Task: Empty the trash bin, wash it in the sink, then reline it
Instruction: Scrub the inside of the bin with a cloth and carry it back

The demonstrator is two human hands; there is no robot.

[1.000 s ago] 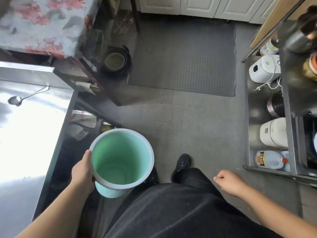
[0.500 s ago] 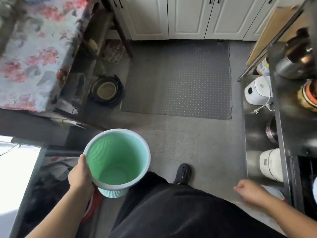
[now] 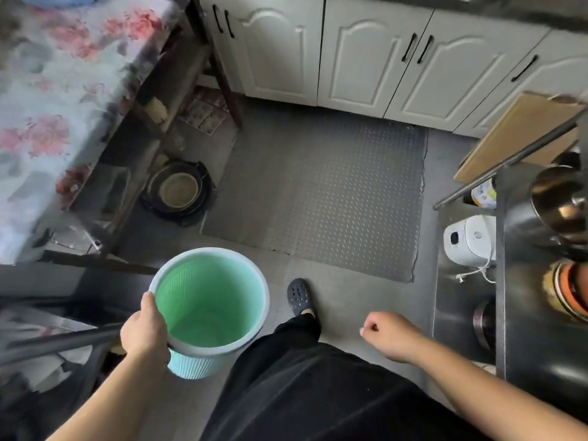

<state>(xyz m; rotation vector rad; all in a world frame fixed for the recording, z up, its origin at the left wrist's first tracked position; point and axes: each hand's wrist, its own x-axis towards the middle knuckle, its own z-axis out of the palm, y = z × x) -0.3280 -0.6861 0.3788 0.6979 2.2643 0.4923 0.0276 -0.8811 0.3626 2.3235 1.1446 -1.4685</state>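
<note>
The bin [image 3: 210, 308], gripped at its rim by the left hand [image 3: 144, 329], looks already emptied, the right hand [image 3: 386, 334] loosely curled round nothing; washing and relining seem left

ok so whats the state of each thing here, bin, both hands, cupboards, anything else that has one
trash bin: upright, carried off the floor, no liner, nothing inside
left hand: grips the bin's rim, thumb on top
right hand: holds nothing, fingers loosely curled
cabinet doors: all closed
floor mat: lying flat
black pot: on the floor, uncovered
white appliance: lid closed
</note>
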